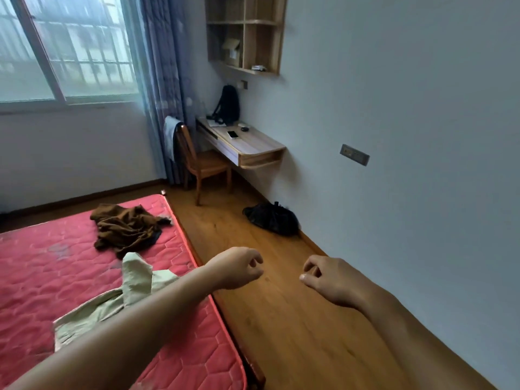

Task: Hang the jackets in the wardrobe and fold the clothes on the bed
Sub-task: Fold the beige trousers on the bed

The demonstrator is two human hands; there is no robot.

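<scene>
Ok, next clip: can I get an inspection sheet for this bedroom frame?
Surface: bare red mattress.
Job's things: brown garment crumpled, pale green shirt spread, both on mattress; wardrobe not in view.
Clutter: black bag on floor by wall.
Hands: left hand and right hand loosely curled, holding nothing.
Cables: nothing seen.
Surroundings: desk with backpack and phone, chair, shelf, window.
</scene>
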